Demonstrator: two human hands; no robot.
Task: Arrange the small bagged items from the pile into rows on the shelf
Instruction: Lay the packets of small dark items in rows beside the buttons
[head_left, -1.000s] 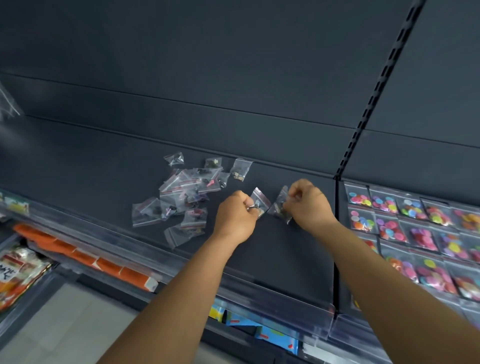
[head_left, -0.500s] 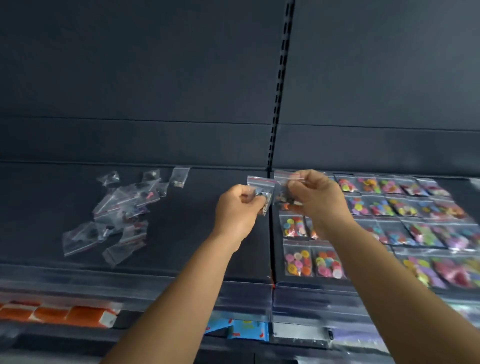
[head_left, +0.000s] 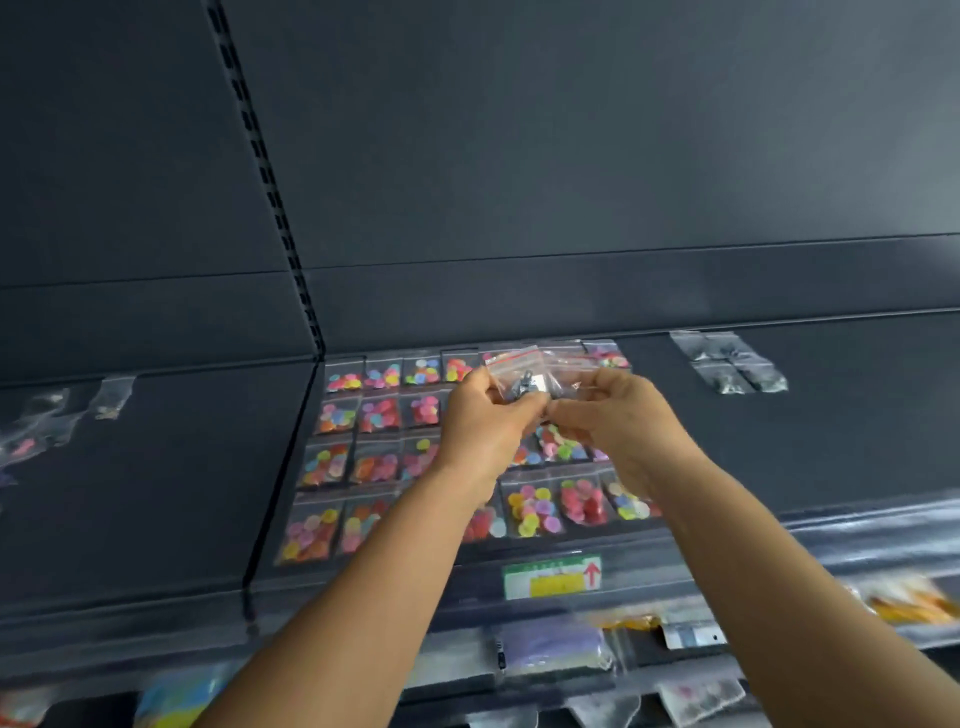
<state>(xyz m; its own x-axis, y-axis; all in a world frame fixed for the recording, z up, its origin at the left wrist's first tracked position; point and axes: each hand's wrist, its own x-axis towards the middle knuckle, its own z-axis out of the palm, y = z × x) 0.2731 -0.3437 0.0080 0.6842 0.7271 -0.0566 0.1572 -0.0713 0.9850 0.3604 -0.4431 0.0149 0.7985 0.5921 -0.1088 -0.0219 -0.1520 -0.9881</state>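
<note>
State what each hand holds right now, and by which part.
The left hand pinches a small clear bag by its lower edge. The right hand pinches a second clear bag, also near its bottom. Both are held above the button packets.

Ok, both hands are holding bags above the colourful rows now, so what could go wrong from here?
1. The left hand and right hand pinch two clear bags pressed together; one may slip and land on the colourful button bags below.
2. Setting them down here would mix them in; the matching small row lies to the right.
3. A forearm lowered could brush the front bags out of line.
</note>
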